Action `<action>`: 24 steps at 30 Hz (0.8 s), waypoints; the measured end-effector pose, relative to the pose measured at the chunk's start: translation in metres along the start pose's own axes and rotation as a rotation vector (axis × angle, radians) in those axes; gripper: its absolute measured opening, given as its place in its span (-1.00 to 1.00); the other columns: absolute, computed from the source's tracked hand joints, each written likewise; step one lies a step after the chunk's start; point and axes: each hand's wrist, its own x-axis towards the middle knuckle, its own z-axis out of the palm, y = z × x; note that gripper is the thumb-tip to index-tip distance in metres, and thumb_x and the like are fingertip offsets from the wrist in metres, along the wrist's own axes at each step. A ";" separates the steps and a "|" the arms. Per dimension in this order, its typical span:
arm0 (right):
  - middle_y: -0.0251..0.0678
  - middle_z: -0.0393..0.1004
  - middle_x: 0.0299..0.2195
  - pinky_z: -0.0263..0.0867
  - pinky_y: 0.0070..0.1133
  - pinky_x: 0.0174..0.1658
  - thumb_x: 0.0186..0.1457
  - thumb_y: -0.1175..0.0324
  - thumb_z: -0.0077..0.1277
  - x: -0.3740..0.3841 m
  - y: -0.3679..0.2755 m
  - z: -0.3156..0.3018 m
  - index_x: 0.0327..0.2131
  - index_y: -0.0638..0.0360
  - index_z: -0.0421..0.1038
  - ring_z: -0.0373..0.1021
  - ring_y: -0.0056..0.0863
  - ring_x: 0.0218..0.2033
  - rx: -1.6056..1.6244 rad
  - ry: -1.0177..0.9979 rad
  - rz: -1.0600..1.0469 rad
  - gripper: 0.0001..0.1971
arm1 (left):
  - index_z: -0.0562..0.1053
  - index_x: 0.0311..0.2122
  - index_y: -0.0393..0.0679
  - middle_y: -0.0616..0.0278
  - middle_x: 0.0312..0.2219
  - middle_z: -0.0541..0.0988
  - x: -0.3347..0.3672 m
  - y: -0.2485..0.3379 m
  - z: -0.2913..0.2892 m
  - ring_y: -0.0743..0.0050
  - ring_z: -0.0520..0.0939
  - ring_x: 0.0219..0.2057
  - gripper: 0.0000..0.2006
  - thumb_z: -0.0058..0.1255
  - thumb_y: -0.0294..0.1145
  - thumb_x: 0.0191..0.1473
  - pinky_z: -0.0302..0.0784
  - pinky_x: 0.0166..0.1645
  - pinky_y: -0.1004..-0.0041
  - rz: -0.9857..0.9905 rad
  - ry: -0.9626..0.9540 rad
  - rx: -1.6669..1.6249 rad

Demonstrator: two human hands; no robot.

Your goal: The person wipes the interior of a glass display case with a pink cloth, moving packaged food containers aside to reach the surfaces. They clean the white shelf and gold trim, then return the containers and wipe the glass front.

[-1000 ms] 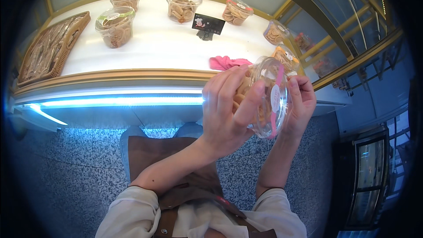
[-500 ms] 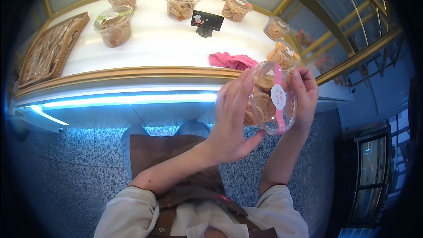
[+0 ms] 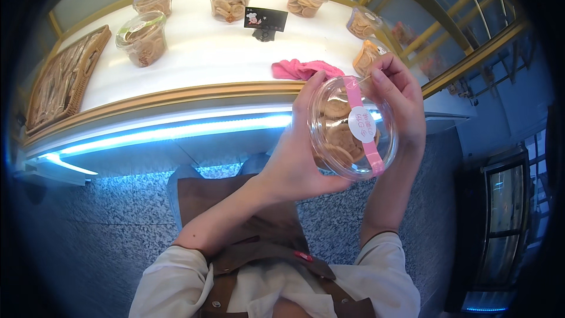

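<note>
My left hand (image 3: 297, 156) is wrapped round the left side of a clear plastic tub (image 3: 341, 159) of round cookies, thumb below and fingers at the far side. The tub is tilted, its lid facing me. A pink strip (image 3: 370, 152) with a white oval label (image 3: 361, 125) runs across the lid. At the tub's upper right, my right hand (image 3: 401, 97) has thumb and forefinger pressed together just beyond the rim. What is between those fingertips, if anything, is too small to make out. Its other fingers are curled.
Behind the tub, a white display shelf (image 3: 194, 53) with a gold edge (image 3: 176, 96) holds several cookie tubs, including a green-banded one (image 3: 143, 38). A pink cloth (image 3: 299, 70), a small black sign (image 3: 265, 20) and a wicker tray (image 3: 88, 76) of packets also lie there.
The tub has turned so its lid faces me more fully, and shifted slightly left. My right hand has moved up along the rim, its thumb and forefinger now pinched together.
</note>
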 end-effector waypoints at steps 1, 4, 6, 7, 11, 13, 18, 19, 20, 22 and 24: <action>-0.46 0.35 -0.43 0.12 -0.74 -0.38 0.25 0.40 0.04 0.001 -0.001 0.000 -0.27 0.26 0.37 0.18 -0.75 -0.47 -0.034 0.007 -0.008 -0.88 | -0.37 0.38 -0.09 -0.06 0.24 0.13 0.001 0.002 -0.001 0.09 0.30 0.28 0.36 0.54 -0.38 -0.30 0.39 0.28 0.14 -0.021 -0.004 -0.029; -0.46 0.37 -0.43 0.15 -0.75 -0.35 0.24 0.39 0.07 -0.001 0.000 -0.007 -0.28 0.24 0.39 0.22 -0.76 -0.45 -0.107 0.117 -0.051 -0.87 | -0.38 0.38 -0.09 -0.07 0.25 0.12 0.001 0.000 0.002 0.06 0.30 0.28 0.35 0.52 -0.41 -0.28 0.40 0.28 0.13 -0.029 0.097 -0.078; -0.46 0.39 -0.43 0.17 -0.76 -0.32 0.23 0.40 0.09 -0.007 0.001 -0.009 -0.28 0.24 0.42 0.25 -0.75 -0.43 -0.175 0.234 -0.124 -0.88 | -0.33 0.38 -0.15 -0.11 0.20 0.13 0.003 0.001 -0.001 0.01 0.31 0.24 0.32 0.52 -0.38 -0.28 0.38 0.26 0.11 -0.077 0.161 0.014; -0.46 0.40 -0.43 0.18 -0.76 -0.31 0.22 0.40 0.10 -0.017 -0.002 -0.009 -0.28 0.24 0.43 0.26 -0.75 -0.42 -0.234 0.306 -0.178 -0.89 | -0.28 0.38 -0.18 -0.12 0.16 0.17 0.005 0.002 0.000 -0.04 0.32 0.21 0.32 0.53 -0.32 -0.30 0.36 0.24 0.09 -0.079 0.200 0.123; -0.45 0.45 -0.46 0.19 -0.76 -0.34 0.14 0.52 0.15 -0.038 -0.005 0.043 -0.32 0.25 0.49 0.27 -0.77 -0.45 -0.446 0.446 -0.414 -0.95 | -0.18 0.38 -0.25 -0.13 0.06 0.23 0.009 0.006 -0.001 -0.12 0.32 0.09 0.30 0.55 -0.18 -0.33 0.32 0.15 0.04 0.001 0.315 0.561; -0.44 0.46 -0.47 0.18 -0.75 -0.39 0.11 0.56 0.17 -0.042 -0.007 0.061 -0.34 0.26 0.50 0.27 -0.77 -0.48 -0.582 0.454 -0.480 -0.95 | -0.16 0.38 -0.26 -0.13 0.05 0.24 0.011 0.008 0.001 -0.11 0.32 0.05 0.30 0.55 -0.17 -0.34 0.30 0.12 0.04 0.047 0.352 0.694; -0.42 0.48 -0.44 0.15 -0.77 -0.41 0.09 0.60 0.19 -0.046 -0.011 0.078 -0.33 0.28 0.54 0.27 -0.79 -0.48 -0.795 0.481 -0.520 -0.94 | -0.12 0.37 -0.29 -0.11 0.07 0.24 0.014 0.008 0.002 -0.07 0.30 0.07 0.30 0.56 -0.26 -0.40 0.23 0.17 0.06 0.105 0.404 0.816; -0.42 0.48 -0.45 0.13 -0.77 -0.42 0.08 0.60 0.19 -0.045 -0.012 0.079 -0.34 0.28 0.54 0.26 -0.79 -0.49 -0.812 0.481 -0.527 -0.94 | -0.12 0.37 -0.30 -0.11 0.06 0.25 0.014 0.007 0.002 -0.06 0.30 0.07 0.30 0.56 -0.25 -0.40 0.23 0.16 0.06 0.121 0.409 0.828; -0.43 0.47 -0.46 0.12 -0.76 -0.43 0.08 0.60 0.20 -0.044 -0.014 0.080 -0.34 0.27 0.54 0.26 -0.79 -0.49 -0.830 0.481 -0.534 -0.93 | -0.12 0.37 -0.30 -0.11 0.06 0.25 0.014 0.006 0.002 -0.06 0.29 0.07 0.30 0.56 -0.24 -0.40 0.23 0.15 0.06 0.137 0.414 0.839; -0.43 0.46 -0.48 0.10 -0.75 -0.45 0.06 0.61 0.21 -0.043 -0.017 0.081 -0.34 0.26 0.55 0.25 -0.78 -0.50 -0.887 0.478 -0.566 -0.92 | -0.12 0.38 -0.28 -0.10 0.05 0.22 0.015 0.004 0.002 -0.08 0.30 0.05 0.29 0.54 -0.25 -0.38 0.25 0.13 0.04 0.156 0.428 0.857; -0.43 0.45 -0.51 0.08 -0.73 -0.47 0.03 0.61 0.22 -0.040 -0.019 0.082 -0.34 0.25 0.56 0.24 -0.77 -0.52 -0.966 0.471 -0.620 -0.90 | -0.12 0.38 -0.28 -0.09 0.05 0.22 0.015 0.002 0.002 -0.06 0.29 0.05 0.28 0.54 -0.24 -0.37 0.25 0.12 0.04 0.166 0.441 0.896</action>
